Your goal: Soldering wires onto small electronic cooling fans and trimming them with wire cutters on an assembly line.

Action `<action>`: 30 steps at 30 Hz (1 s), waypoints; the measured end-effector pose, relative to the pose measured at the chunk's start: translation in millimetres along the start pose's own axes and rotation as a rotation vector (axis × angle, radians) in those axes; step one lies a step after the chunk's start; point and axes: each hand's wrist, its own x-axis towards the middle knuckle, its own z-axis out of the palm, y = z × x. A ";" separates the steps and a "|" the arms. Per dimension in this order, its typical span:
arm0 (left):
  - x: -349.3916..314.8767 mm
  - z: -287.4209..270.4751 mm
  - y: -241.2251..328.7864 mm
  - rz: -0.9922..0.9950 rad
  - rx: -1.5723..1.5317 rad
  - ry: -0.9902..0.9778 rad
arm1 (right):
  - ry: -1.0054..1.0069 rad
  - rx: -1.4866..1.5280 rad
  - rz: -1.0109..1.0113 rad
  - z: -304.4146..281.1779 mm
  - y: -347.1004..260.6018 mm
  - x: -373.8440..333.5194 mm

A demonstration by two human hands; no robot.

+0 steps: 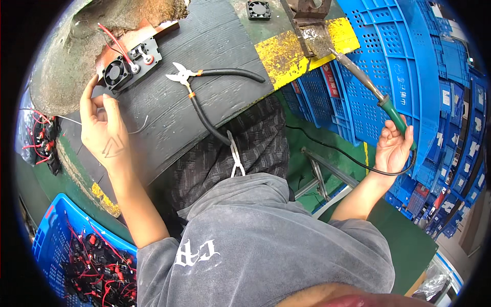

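Observation:
My left hand (105, 130) is at the near left corner of a small fan assembly (140, 57), index finger and thumb closed about that corner. The assembly carries a black square fan (116, 73) on a dark plate, with red and black wires joined to round terminals. A thin silvery wire (142, 127) passes under my left hand and shows on both sides; whether the hidden fingers grip it I cannot tell. My right hand (392, 146) is closed on the green handle of a soldering iron (364, 79), whose tip points at the rusty metal stand (318, 37).
Diagonal cutters (192, 84) lie spread on the dark mat (225, 36), one handle over its near edge. A loose fan (259, 10) sits at the back. Blue crates (378, 56) stand right; another blue bin (46, 230) holds wired parts at lower left. The iron's black cord (337, 148) hangs between.

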 end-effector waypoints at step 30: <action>19.1 -16.8 11.7 0.154 0.264 -0.352 | -0.104 0.202 -0.009 -38.1 31.8 -8.6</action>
